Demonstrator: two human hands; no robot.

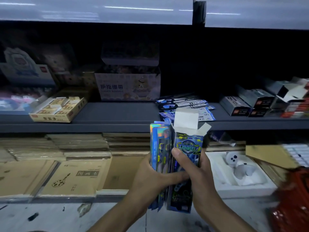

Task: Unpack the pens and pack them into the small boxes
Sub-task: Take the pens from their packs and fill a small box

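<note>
Nearest, at lower centre, the left hand [150, 178] grips a sheaf of shiny blue holographic pen packs [158, 144] upright, touching the small blue printed cardboard box [188, 148] that the right hand [200, 174] clasps, thumb across its front. Its white top flaps stand open before the grey shelf [117, 113], where more flat blue packs [184, 102] lie.

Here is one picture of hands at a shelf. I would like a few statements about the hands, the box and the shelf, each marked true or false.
1. The small box held by the right hand has its top flaps open. True.
2. The left hand holds nothing. False: it grips a stack of pen packs.
3. Loose packs lie on the dark shelf behind the box. True.
4. The tan open box stands right of the hands. False: it is on the shelf, at the left.
</note>
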